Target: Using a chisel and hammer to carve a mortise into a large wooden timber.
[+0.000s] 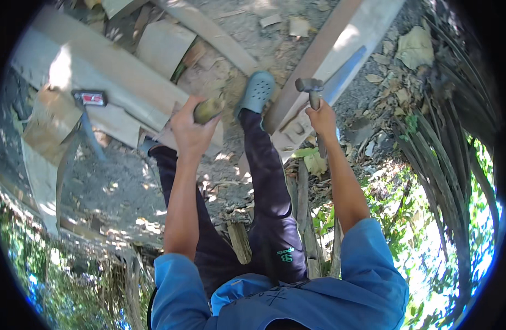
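Note:
My right hand grips a hammer by its handle, the dark metal head standing up above the fist. The hammer hovers over the near end of a long pale beam, which has notches cut near that end. In my left hand is a short, rounded yellowish-brown piece of wood, with the fingers wrapped round its side. That hand is over the end of a wide plank on the left. The two hands are apart, and the hammer does not touch the wood piece.
A red and black tool rests on the left plank. Bent brown sheets lie at far left. My foot in a grey-green clog stands between the timbers. A wood chunk shows between my legs. Dry fronds pile up on the right.

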### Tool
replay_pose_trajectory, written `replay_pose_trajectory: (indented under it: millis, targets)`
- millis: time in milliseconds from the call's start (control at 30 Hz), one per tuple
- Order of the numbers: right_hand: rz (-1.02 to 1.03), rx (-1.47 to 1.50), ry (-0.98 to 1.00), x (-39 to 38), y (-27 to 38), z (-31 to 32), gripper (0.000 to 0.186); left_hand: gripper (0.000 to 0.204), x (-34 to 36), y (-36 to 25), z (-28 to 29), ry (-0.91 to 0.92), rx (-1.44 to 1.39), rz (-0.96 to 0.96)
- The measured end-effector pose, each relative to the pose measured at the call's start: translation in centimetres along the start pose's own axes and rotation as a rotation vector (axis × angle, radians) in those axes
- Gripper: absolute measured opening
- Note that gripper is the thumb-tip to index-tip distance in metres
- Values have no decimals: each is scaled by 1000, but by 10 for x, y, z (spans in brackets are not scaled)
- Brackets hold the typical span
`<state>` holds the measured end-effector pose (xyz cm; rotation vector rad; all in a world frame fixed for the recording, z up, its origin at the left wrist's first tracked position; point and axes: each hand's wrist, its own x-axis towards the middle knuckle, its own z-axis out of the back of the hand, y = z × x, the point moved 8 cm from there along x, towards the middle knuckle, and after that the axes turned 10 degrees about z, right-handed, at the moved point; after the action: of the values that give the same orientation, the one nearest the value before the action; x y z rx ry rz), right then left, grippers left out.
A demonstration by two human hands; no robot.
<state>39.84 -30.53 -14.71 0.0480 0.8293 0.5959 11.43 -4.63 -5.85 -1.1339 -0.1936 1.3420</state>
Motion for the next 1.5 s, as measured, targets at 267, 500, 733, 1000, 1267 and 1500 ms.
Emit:
replay_pose_trajectory:
  millis: [267,500,733,1000,1267,1500]
  targets:
    - [-185,-70,-233,-22,-102,-67,51,28,-23,16,22,57,-46,187]
    - [-423,203,-432,-70,-108,-135,53,26,-15,3,47,-46,-266,181]
    - [-373,291,-548,-62,-125,-140,45,27,-10,19,41,2,-192,144]
    - [-117,127,-626,67,-121,-16,39,22,21,-30,-11,113,-105,-21]
    - [-14,95,-456,102,-135,-34,59,27,43,-100,29,11,-255,-151]
    - [153,138,-352,120,-187,-32,48,30,62,-108,140,-172,-781,-227]
